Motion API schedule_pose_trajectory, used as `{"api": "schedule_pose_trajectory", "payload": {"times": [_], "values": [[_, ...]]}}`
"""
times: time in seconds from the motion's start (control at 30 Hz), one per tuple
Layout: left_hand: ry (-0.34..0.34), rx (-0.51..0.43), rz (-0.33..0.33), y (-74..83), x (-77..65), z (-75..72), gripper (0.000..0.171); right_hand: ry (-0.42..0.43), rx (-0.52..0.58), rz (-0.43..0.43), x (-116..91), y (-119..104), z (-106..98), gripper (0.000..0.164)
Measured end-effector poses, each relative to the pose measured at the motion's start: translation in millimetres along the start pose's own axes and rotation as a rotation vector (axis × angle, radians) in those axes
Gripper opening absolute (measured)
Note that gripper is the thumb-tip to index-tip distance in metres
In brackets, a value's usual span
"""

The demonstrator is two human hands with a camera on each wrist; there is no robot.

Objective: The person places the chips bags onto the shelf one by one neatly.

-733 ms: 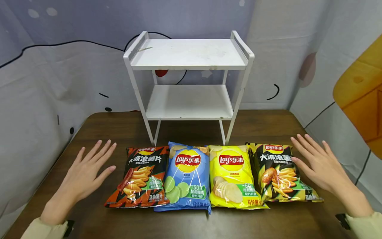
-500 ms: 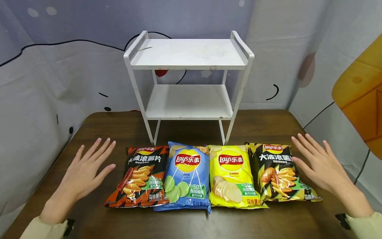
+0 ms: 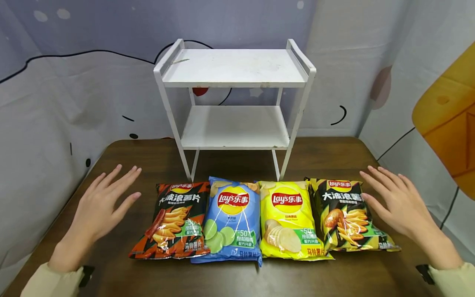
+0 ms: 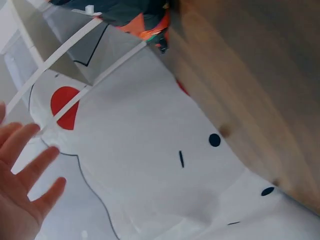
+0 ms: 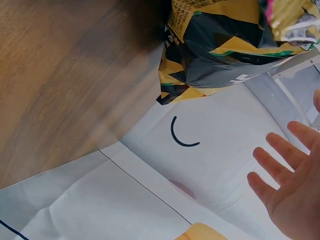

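Note:
Side by side on the brown table lie an orange-and-black chip bag (image 3: 174, 222), a blue chip bag (image 3: 233, 222), a yellow chip bag (image 3: 291, 222) and a black-and-gold chip bag (image 3: 345, 216). My left hand (image 3: 100, 210), fingers spread and holding nothing, is left of the orange-and-black bag. On the far right, my right hand (image 3: 400, 206) is likewise spread with nothing in it, its thumb close to the black-and-gold bag's edge. The right wrist view shows that bag (image 5: 220, 50) above the spread right hand (image 5: 295, 185).
A white two-tier shelf rack (image 3: 235, 126) stands on the table (image 3: 237, 280) behind the bags. Pale printed cloth (image 3: 55, 107) hangs behind and at both sides, with an orange shape (image 3: 450, 111) on the right. A dark band (image 3: 87, 275) is at the left wrist.
My left hand has shifted slightly left and up, its fingers bending a little. The right hand has moved barely, its fingers a bit closer together. The bags and rack stay in place.

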State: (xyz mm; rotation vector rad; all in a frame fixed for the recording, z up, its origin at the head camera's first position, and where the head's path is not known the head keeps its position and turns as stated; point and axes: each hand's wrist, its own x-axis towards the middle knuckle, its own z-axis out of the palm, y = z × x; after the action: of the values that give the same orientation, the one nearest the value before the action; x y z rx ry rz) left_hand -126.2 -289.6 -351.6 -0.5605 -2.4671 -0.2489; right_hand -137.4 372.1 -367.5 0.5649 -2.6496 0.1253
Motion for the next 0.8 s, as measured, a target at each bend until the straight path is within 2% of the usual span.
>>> {"api": "schedule_pose_trajectory", "payload": {"times": [0.13,0.23,0.37,0.53,0.7,0.8], "values": [[0.208,-0.027,0.047,1.6,12.9,-2.2,0.05,0.051,0.041,-0.004,4.2,-5.1,-2.5,0.058],[0.288,-0.044,0.048,3.2,23.6,-6.5,0.046,0.085,0.03,-0.013,6.3,-9.8,-3.7,0.05],[0.298,-0.053,0.002,5.6,39.6,-16.9,0.022,0.133,-0.014,-0.057,8.7,-13.7,-3.3,0.035],[0.28,-0.067,-0.068,10.0,64.3,-31.4,0.031,0.165,-0.041,-0.107,12.4,-15.9,-1.0,0.027],[0.328,-0.071,-0.076,12.6,90.1,-44.9,0.025,0.155,-0.051,-0.115,13.4,-19.1,-0.4,0.021],[0.355,-0.114,-0.088,13.8,106.5,-52.9,0.024,0.161,-0.057,-0.125,14.4,-21.3,-0.2,0.022]]}}
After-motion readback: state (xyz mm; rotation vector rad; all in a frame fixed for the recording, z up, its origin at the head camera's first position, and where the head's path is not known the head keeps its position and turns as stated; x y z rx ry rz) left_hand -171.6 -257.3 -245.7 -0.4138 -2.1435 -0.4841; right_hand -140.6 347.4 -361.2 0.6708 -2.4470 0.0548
